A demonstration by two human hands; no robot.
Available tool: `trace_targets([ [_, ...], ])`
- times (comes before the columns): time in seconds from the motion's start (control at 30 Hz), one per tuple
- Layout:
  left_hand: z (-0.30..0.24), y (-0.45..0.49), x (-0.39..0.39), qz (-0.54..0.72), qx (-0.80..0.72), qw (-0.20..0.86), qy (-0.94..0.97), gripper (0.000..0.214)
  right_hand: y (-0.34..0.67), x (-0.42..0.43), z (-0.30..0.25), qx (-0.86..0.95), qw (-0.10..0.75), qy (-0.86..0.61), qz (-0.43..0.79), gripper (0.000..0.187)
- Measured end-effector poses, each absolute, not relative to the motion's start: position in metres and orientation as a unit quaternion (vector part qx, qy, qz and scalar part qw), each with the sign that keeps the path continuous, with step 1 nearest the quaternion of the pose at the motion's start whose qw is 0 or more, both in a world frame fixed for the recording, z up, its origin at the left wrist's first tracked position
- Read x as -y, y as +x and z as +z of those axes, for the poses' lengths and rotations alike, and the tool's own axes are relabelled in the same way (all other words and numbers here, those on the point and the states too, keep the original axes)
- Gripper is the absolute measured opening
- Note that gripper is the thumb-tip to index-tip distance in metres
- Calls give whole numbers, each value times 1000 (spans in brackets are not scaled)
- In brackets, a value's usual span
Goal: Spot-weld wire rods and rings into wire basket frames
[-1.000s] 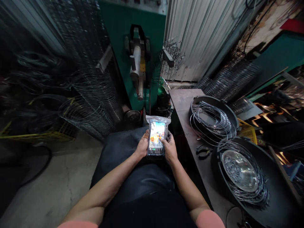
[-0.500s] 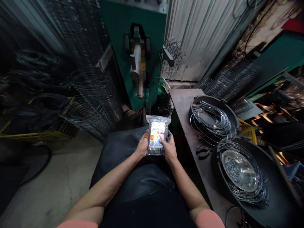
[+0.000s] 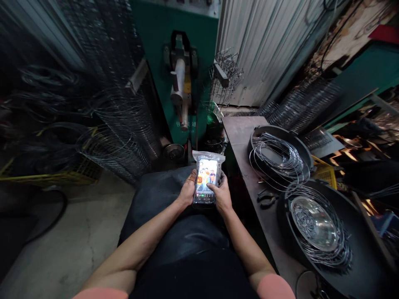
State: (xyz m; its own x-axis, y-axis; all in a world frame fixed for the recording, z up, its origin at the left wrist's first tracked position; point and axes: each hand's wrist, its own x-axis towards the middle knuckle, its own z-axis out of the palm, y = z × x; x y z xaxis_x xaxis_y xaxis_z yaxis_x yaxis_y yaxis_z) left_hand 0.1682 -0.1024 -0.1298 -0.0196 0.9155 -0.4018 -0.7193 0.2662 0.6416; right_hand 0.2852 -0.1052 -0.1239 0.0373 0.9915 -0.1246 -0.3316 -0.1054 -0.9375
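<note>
Gripping a bagged smartphone [image 3: 206, 178], the left hand [image 3: 188, 190] and right hand [image 3: 222, 196] are clamping its sides. Wire hoops [image 3: 280, 164] are lying in a black pan [image 3: 307, 155] nearby.

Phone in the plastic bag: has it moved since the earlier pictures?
Yes, slightly: the phone sits further right, judged against the metal workbench's corner.

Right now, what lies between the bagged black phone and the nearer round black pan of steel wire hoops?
Between the phone and the pan, the head view shows the right hand, a brown metal bench and black-handled pliers.
</note>
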Motion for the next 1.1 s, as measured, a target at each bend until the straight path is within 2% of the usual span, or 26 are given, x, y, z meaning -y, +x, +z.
trace_targets([
  [0.4, -129, 169, 102, 585, -412, 682, 150, 44, 288, 103, -123, 364, 553, -453, 597, 61],
  [0.83, -134, 169, 101, 583, -425, 675, 154, 50, 291, 100, -128, 392, 549, -447, 587, 78],
  [1.1, -124, 171, 103, 591, -393, 693, 128, 41, 291, 99, -126, 392, 552, -446, 585, 76],
])
